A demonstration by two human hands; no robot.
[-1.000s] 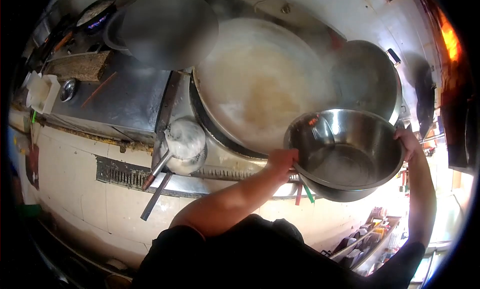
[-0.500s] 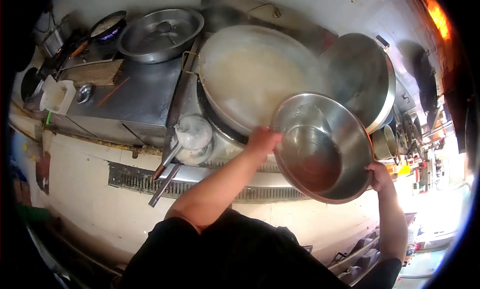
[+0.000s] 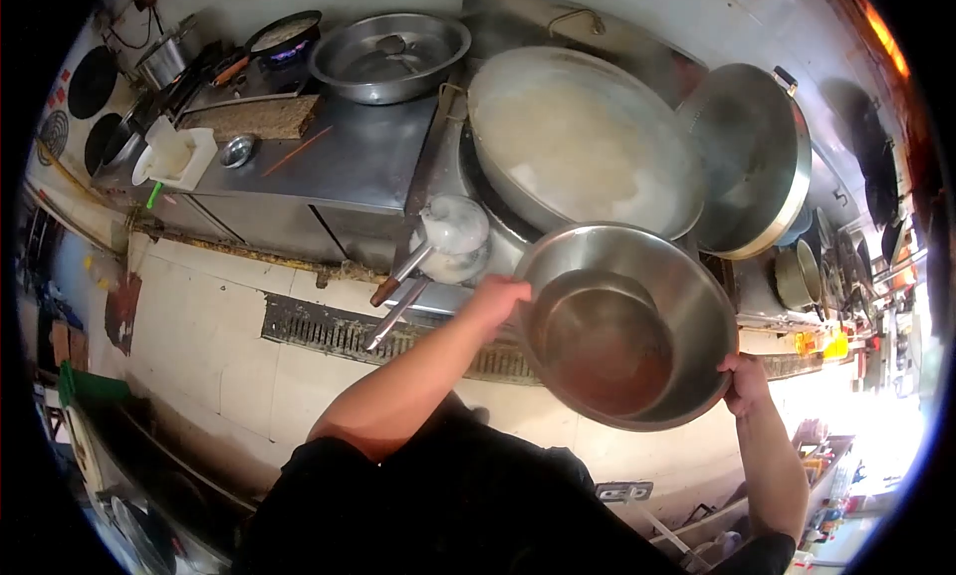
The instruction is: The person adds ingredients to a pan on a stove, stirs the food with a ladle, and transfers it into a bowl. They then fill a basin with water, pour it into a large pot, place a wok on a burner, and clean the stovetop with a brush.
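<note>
A large stainless steel basin (image 3: 687, 296) is held between both my hands, tilted so its inside faces me. My left hand (image 3: 500, 301) grips its left rim, fingers closed over the edge. On the opposite side my right hand (image 3: 745, 381) is closed on the lower right rim. No food shows inside the basin, only shiny metal with reddish reflections at the bottom. Just beyond it sits a big wok (image 3: 588, 147) of steaming, cloudy pale liquid, which the basin's far rim overlaps in this view.
A wide lid (image 3: 747, 147) leans right of the wok. Ladles (image 3: 453, 227) rest on a pot at the stove's front left. On the steel counter (image 3: 368, 167) stand another metal basin (image 3: 349, 87), a small bowl (image 3: 237, 152) and a white container (image 3: 184, 162). A drain grate (image 3: 309, 326) runs along the floor.
The basin has moved slightly down and left in view, away from the wok's middle, with both hands still on its rim. My view has shifted, so the stove appears further right.
</note>
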